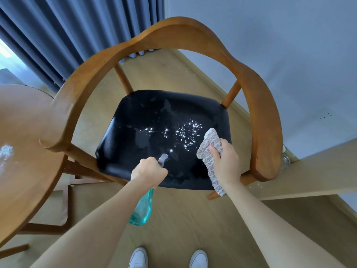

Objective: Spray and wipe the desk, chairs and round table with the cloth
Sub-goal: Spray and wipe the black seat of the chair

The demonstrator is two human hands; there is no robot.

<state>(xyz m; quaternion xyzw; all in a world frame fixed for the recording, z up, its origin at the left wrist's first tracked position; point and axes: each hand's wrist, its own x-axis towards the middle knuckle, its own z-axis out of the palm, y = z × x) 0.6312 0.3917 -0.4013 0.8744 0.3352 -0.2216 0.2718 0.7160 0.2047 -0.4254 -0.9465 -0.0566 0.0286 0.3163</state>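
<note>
A wooden chair [193, 33] with a curved back rail stands in front of me; its black seat [146, 120] shows white specks and wet smears. My left hand [147, 171] grips the neck of a teal spray bottle [142, 207], whose grey nozzle points at the seat's front. My right hand [226, 161] holds a beige-and-white cloth [211, 146] just above the seat's right front corner. The round wooden table [25, 151] sits at the left with a white patch of spray on its top.
Grey curtains [77, 31] hang behind the chair, beside a white wall [280, 55]. A pale wooden desk edge [309, 175] runs along the right. My white shoes [168, 258] stand on the wood floor below the seat.
</note>
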